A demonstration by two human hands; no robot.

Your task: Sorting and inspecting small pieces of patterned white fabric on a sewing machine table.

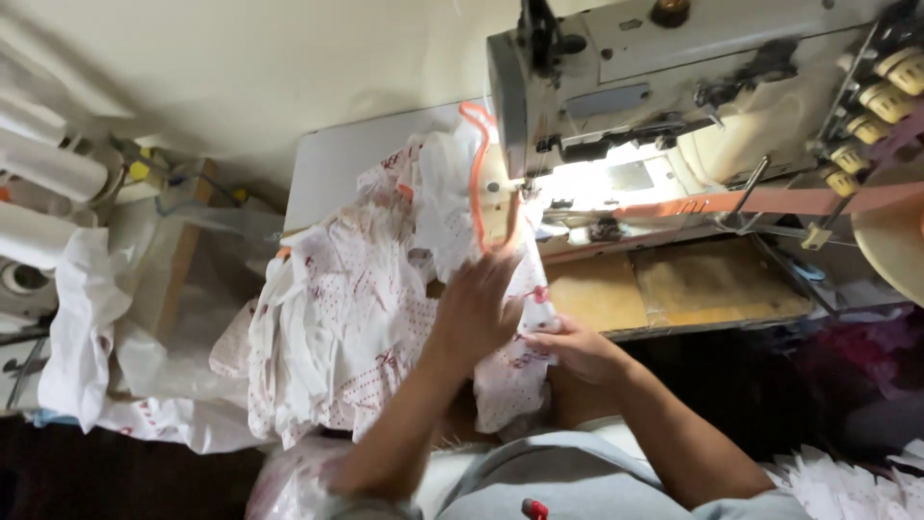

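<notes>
Sewing table (337,154), hands (476,308) on fabric (337,318)

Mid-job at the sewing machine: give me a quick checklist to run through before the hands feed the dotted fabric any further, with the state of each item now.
1. Left hand on the white fabric with red dots: ok, it lies on the pile, fingers raised toward the machine.
2. Right hand gripping the fabric edge: ok, it pinches the cloth at the table's front edge.
3. Orange strip free of tangles: cannot tell, it loops over the fabric near the machine head.
4. Needle area of the sewing machine lit: ok, its lamp is on.
5. Fabric under the presser foot: cannot tell, glare hides it.
6. Fingers away from the needle: cannot tell, blurred.
</notes>
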